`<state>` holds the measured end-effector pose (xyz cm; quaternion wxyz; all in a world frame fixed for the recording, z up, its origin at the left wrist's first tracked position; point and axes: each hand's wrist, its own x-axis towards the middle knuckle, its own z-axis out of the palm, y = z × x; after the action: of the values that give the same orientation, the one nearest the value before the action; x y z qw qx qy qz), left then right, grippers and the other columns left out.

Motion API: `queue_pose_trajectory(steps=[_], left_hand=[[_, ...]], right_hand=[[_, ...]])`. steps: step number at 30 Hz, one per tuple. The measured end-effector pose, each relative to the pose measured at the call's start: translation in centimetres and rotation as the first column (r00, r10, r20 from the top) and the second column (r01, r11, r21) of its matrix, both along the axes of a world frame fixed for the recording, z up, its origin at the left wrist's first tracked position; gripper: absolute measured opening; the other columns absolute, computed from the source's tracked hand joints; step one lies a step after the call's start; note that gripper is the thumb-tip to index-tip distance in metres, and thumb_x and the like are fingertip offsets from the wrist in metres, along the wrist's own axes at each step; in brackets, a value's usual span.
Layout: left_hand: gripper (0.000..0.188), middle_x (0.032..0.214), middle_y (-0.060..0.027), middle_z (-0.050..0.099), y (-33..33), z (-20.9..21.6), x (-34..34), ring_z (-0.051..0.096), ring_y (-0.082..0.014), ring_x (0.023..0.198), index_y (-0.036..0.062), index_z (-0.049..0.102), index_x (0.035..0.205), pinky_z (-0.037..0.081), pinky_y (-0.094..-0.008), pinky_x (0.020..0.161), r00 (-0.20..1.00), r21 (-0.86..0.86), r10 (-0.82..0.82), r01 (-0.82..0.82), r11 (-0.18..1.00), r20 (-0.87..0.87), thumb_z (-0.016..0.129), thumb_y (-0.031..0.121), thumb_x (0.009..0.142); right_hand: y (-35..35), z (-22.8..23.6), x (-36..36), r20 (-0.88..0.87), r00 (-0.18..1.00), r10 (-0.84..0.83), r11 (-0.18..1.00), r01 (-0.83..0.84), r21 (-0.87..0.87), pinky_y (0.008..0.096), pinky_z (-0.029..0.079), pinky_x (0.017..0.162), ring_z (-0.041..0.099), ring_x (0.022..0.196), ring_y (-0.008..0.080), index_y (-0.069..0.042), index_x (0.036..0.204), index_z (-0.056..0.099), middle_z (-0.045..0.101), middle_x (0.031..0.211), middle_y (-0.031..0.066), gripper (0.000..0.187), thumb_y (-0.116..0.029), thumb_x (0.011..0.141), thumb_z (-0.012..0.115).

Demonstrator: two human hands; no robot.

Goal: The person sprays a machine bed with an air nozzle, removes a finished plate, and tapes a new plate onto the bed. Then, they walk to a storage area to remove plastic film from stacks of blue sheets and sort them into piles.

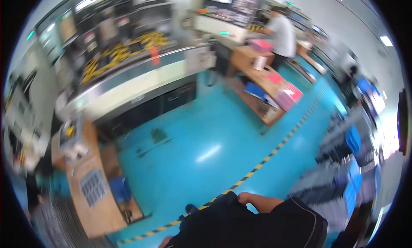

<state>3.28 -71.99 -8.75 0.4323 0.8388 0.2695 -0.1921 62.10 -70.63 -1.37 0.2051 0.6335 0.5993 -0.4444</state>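
Observation:
My right hand (244, 198) rests low in front of me, against the edge of my dark clothing (240, 224). Most of its fingers are hidden or blurred, so I cannot see whether it grips anything. Of my left hand (165, 242), only a small patch of skin shows at the lower edge, beside the same dark cloth. A dark shoe (191, 209) shows just beyond the clothing, close to a yellow-and-black striped floor line (240, 181).
A wooden workbench (88, 209) with a grey slotted sheet (92, 187) stands at left. Behind it is a large machine (141, 89) with yellow parts. Another bench (257, 74) carries pink boxes (288, 96), near a person in white (283, 36). Grey stacked crates (317, 179) line the right.

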Motion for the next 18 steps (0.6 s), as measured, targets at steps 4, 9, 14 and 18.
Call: queue_pose_trajectory(steps=[4, 9, 14, 18], left_hand=[[0.029, 0.087, -0.0155, 0.069, 9.3, 2.6, 3.7, 0.067, -0.0344, 0.081, 0.0090, 0.069, 0.091, 0.052, -0.0492, 0.071, 0.973, 0.045, -0.189, 0.197, 0.979, -0.131, 0.054, 0.034, 0.088], [0.029, 0.080, -0.0125, 0.067, 18.0, 6.1, 12.7, 0.067, -0.0288, 0.073, 0.0081, 0.066, 0.083, 0.051, -0.0467, 0.060, 0.917, 0.100, -0.255, 0.297, 0.949, -0.307, 0.052, 0.032, 0.090], [0.015, 0.080, -0.0054, 0.065, 23.3, 8.2, 33.6, 0.062, -0.0214, 0.067, 0.0132, 0.059, 0.086, 0.045, -0.0326, 0.048, 0.626, -0.204, 0.748, -0.780, 0.592, -0.221, 0.051, 0.024, 0.093], [0.031, 0.105, -0.0058, 0.065, 18.2, 11.9, 53.7, 0.061, -0.0180, 0.087, 0.0101, 0.058, 0.122, 0.050, -0.0352, 0.071, 0.775, -0.284, 0.625, -0.621, 0.730, -0.088, 0.056, 0.025, 0.095]], right_hand=[[-6.9, -0.2, 3.2, -0.034, 0.953, -0.301, 0.949, 0.303, 0.092, 0.0475, 0.054, 0.082, 0.068, 0.093, 0.0382, -0.003, 0.092, 0.074, 0.070, 0.097, 0.0233, 0.035, -0.029, 0.085, 0.050], [-20.6, -5.5, 9.4, -0.086, 0.896, -0.436, 0.893, 0.442, 0.081, 0.0440, 0.055, 0.065, 0.068, 0.068, 0.0303, -0.007, 0.088, 0.074, 0.071, 0.080, 0.0135, 0.032, -0.034, 0.087, 0.057], [-35.4, -10.5, 14.7, -0.095, 0.495, -0.863, 0.504, 0.834, -0.224, 0.0406, 0.055, 0.057, 0.067, 0.062, 0.0249, -0.009, 0.090, 0.073, 0.070, 0.077, 0.0106, 0.033, -0.037, 0.092, 0.057], [-44.0, -12.8, 19.7, 0.092, 0.386, -0.918, 0.342, 0.887, -0.311, 0.0424, 0.058, 0.059, 0.070, 0.066, 0.0274, -0.009, 0.096, 0.073, 0.070, 0.077, 0.0134, 0.033, -0.037, 0.094, 0.055]])
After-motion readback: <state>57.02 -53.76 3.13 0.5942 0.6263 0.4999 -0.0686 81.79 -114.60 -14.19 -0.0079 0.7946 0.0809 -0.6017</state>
